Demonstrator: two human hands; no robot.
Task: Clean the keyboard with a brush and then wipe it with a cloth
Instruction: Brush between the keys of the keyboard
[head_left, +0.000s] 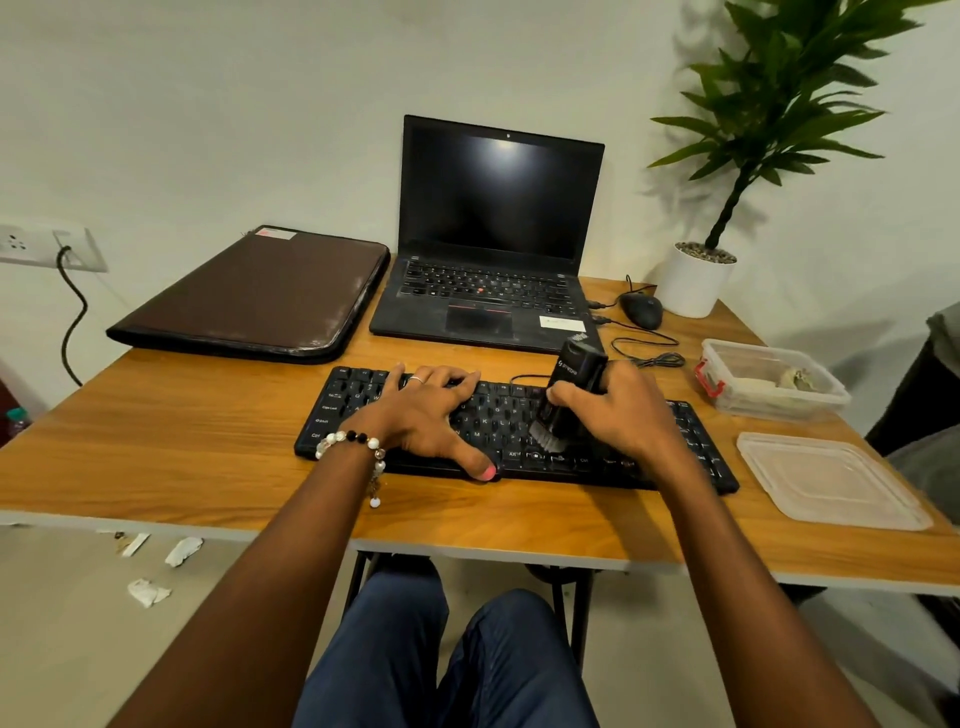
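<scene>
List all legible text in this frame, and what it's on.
"Alt", "Ctrl", "Shift", "Caps Lock": keyboard keycaps.
Brush logo: blurred, unreadable.
Laptop keys and white sticker: too small.
Label on brown sleeve: blurred.

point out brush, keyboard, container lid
brush (566, 395): head view, on its black body above the bristles.
keyboard (358, 400): head view, on the keys at its left end.
container lid (831, 480): head view, on its flat middle.

Left hand (423, 410) flat, fingers spread — right hand (618, 405) curled in grip, both forearms extended.
</scene>
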